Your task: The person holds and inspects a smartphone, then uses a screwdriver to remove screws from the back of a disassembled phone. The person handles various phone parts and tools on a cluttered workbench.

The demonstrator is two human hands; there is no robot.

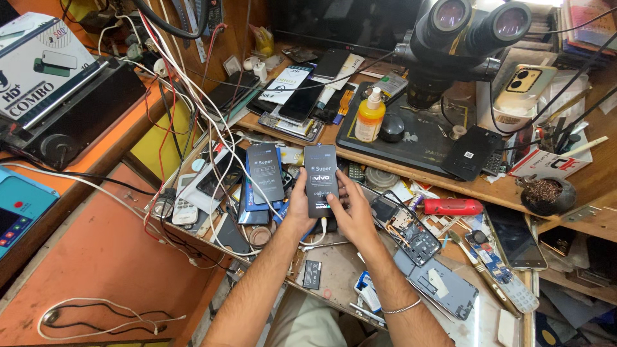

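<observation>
Holding a flat black rectangular packet with pale lettering (321,180) upright between them, the person's two bare hands meet above the middle of a cluttered wooden worktop (581,186). The left hand (299,207) grips the packet's left edge, thumb on the front and fingers curled behind. The right hand (348,212) clasps the lower right edge, thumb laid along the front face, and a thin silver bangle (403,308) circles that wrist.

Just beside the held packet, to its left, a second black packet of the same kind (265,173) leans on a heap of white and red cables (193,109). A white remote control (186,202) lies among those cables. To the right of the hands sits an opened phone with its circuit board bare (411,234), and beyond it a red-handled tool (453,206). Farther back, on a dark work mat (418,144), stands a yellow squeeze bottle with a white nozzle (370,117) beneath a large black binocular microscope (459,38). A dark phone with a blank screen (516,236) lies flat near the right edge.
</observation>
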